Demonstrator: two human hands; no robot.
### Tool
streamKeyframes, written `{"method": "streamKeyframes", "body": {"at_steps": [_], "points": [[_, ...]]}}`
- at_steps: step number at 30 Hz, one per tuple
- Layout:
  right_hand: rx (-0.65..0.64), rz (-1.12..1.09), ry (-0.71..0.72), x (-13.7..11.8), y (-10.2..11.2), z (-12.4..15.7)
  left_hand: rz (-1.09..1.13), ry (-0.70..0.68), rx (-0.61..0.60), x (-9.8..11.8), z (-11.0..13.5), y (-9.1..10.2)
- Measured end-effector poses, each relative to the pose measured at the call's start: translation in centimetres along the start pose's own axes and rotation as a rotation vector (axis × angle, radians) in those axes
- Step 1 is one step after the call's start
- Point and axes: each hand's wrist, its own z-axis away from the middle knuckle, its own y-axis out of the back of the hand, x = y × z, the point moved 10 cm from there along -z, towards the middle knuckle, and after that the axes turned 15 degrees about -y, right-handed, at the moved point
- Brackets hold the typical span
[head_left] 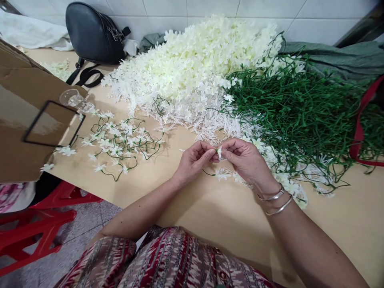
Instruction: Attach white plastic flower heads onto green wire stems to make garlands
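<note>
White and small, a flower sits between the two hands, just above the worktop. The left hand has its fingers pinched narrow at the green end; the right hand, with bangles at its wrist, has its fingers drawn together on the petals. Another flower lies just beneath the right hand. Stemmed blooms spread well to the left, near a clear cup and a box. Beyond the hands, pale blossoms heap above white strands, with green stems alongside and a black bag behind.
</note>
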Motion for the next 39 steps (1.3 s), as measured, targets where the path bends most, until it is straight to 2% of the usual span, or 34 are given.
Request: {"method": "streamKeyframes", "body": {"at_steps": [15,34,39], "points": [[-0.054,0.078,-0.046,0.0,-0.32,-0.02,-0.1,0.029,-0.101,-0.56,0.17,0.11],[-0.054,0.112,-0.084,0.13,-0.67,-0.12,-0.116,0.046,-0.098,-0.87,-0.04,0.3],[-0.08,0.018,-0.084,-0.21,-0.72,-0.31,-0.041,0.047,-0.075,-0.2,-0.19,-0.22]]}}
